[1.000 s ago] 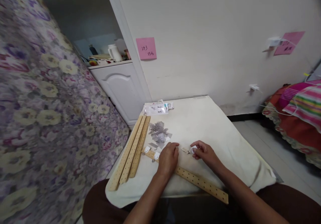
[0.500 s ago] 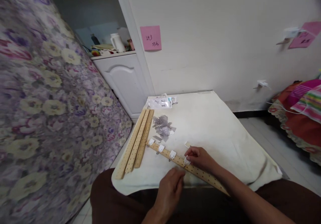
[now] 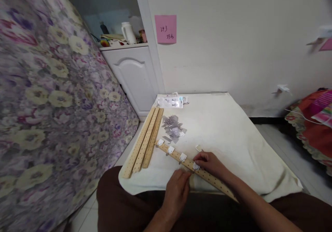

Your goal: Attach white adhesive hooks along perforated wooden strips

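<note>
A perforated wooden strip (image 3: 207, 178) lies slanted across the near part of a cream cloth-covered table (image 3: 233, 135). Three white hooks (image 3: 170, 150) sit along its far end. My right hand (image 3: 209, 163) pinches a fourth white hook (image 3: 196, 166) against the strip. My left hand (image 3: 178, 190) is at the strip's near edge, its fingers curled against the wood. A loose white hook (image 3: 199, 148) lies on the cloth just beyond my right hand.
Three more perforated strips (image 3: 145, 140) lie side by side at the table's left edge. A pile of small clear bags (image 3: 172, 128) and a hook package (image 3: 170, 102) lie beyond. Floral fabric (image 3: 52, 97) hangs at left, a white cabinet (image 3: 135, 76) behind, bedding (image 3: 313, 121) at right.
My left hand drew back from the hooks on the strip to its near edge. My right hand brought a white hook down onto the strip. The view shifted left and downward.
</note>
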`<state>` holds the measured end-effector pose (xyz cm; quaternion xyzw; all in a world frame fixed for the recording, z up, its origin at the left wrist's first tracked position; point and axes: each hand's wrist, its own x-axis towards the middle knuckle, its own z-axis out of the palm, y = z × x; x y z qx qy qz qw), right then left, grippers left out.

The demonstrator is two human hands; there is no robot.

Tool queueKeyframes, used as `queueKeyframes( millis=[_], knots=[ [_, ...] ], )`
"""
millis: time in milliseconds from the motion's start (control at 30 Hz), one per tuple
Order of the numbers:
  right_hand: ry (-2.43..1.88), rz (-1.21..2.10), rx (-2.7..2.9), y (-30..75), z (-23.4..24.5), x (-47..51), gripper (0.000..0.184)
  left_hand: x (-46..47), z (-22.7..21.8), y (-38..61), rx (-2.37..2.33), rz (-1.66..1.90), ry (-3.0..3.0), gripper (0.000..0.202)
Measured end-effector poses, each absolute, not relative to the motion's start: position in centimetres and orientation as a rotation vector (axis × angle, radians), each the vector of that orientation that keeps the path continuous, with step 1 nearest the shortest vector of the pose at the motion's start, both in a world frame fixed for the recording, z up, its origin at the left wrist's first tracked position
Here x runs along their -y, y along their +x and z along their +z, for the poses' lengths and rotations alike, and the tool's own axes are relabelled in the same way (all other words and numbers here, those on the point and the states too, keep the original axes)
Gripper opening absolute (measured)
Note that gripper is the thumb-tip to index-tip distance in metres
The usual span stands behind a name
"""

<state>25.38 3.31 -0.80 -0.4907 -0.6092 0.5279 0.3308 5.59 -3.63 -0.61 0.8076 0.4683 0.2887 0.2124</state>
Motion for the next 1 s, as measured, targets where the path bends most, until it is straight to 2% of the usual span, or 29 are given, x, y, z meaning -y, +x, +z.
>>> queueKeyframes(
  millis=[1000],
  knots=[
    [-1.328,1.294,1.696,25.2,-0.5,-3.1,0.015,3.1,-1.7,5.5,-1.281,0.805,2.357,0.045]
  ],
)
